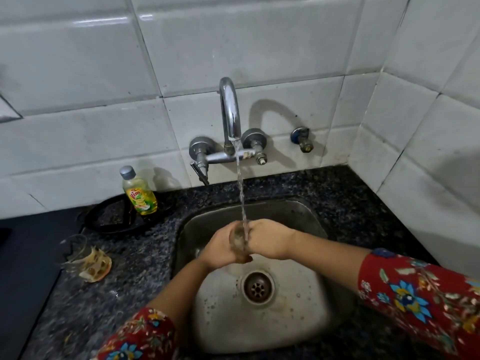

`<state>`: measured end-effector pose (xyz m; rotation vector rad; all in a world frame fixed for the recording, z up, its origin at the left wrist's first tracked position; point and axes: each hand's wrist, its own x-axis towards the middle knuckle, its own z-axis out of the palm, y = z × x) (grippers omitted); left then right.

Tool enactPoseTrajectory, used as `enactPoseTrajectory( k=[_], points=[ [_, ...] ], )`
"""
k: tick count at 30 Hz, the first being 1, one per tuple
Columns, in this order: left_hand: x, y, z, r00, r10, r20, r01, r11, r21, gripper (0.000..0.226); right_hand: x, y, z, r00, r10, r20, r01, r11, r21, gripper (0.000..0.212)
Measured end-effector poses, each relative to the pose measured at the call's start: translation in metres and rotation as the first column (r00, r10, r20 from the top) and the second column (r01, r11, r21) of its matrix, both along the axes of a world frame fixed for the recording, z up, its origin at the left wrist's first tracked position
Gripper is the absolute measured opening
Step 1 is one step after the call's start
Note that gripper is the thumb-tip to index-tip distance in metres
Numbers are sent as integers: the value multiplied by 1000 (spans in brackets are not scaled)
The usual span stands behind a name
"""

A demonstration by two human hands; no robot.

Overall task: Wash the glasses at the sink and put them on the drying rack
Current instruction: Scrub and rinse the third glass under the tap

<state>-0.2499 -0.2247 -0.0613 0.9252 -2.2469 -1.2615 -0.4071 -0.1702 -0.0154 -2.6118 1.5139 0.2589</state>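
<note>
A clear drinking glass (239,242) is held over the steel sink (306,315), directly under the running stream from the tap (230,110). My left hand (219,246) wraps it from the left and my right hand (270,240) grips it from the right, so both hands touch the glass. Water runs into and over it. A second clear glass (74,252) stands on the dark stone counter to the left of the sink, next to a worn scrub pad (96,265).
A yellow dish-soap bottle (139,192) stands on a black round tray (117,216) behind the counter glass. The drain (257,287) lies below my hands. White tiled walls close the back and right side. No drying rack is in view.
</note>
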Motion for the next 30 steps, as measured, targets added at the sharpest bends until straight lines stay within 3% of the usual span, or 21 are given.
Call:
enactPoseTrajectory(
  k=[2, 5, 7, 8, 12, 14, 16, 19, 22, 24, 26, 28, 30],
  points=[
    [0, -3, 2, 999, 8, 42, -8, 1000, -1, 65, -1, -1, -1, 999, 34, -9, -34, 998, -44, 21],
    [-14, 13, 9, 975, 222, 22, -217, 965, -148, 41, 17, 1, 6, 963, -238, 124, 217, 963, 158, 18],
    [-17, 16, 11, 959, 280, -33, -281, 944, -172, 40, 16, -4, 9, 944, -284, 166, 249, 947, 205, 20],
    [-14, 14, 12, 967, 250, -45, -254, 960, -116, 45, 13, -2, 13, 949, -269, 167, 236, 952, 194, 21],
    [-3, -6, 16, 999, 48, -22, -48, 998, 32, 64, -7, -1, 19, 999, 39, 26, -35, 991, -127, 24],
    [-8, 0, 18, 990, 140, 17, -140, 990, -11, 56, 4, 4, 26, 980, -104, 169, 106, 994, -4, 25],
    [-14, 12, 17, 967, 247, 70, -236, 963, -129, 44, 13, 2, 27, 928, -311, 205, 267, 940, 214, 24],
    [-13, 17, 14, 961, 277, -1, -277, 960, -32, 47, 12, 3, 35, 919, -325, 224, 253, 920, 299, 26],
    [-5, 6, 11, 988, 137, -66, -130, 987, 96, 65, 6, 7, 40, 922, -296, 248, 222, 932, 288, 42],
    [-2, 3, 12, 996, 82, -47, -78, 993, 87, 71, 7, 7, 39, 825, -414, 385, 277, 890, 362, 47],
    [-2, 11, 23, 991, 119, 58, -118, 993, -10, 68, 12, 5, 37, 562, -631, 534, 353, 768, 535, 45],
    [-1, 19, 30, 956, 189, 224, -137, 964, -229, 73, 16, 5, 32, 305, -758, 576, 385, 652, 653, 37],
    [1, 27, 31, 928, 200, 314, -93, 941, -325, 89, 22, 8, 28, 186, -789, 585, 387, 606, 695, 27]
  ],
)
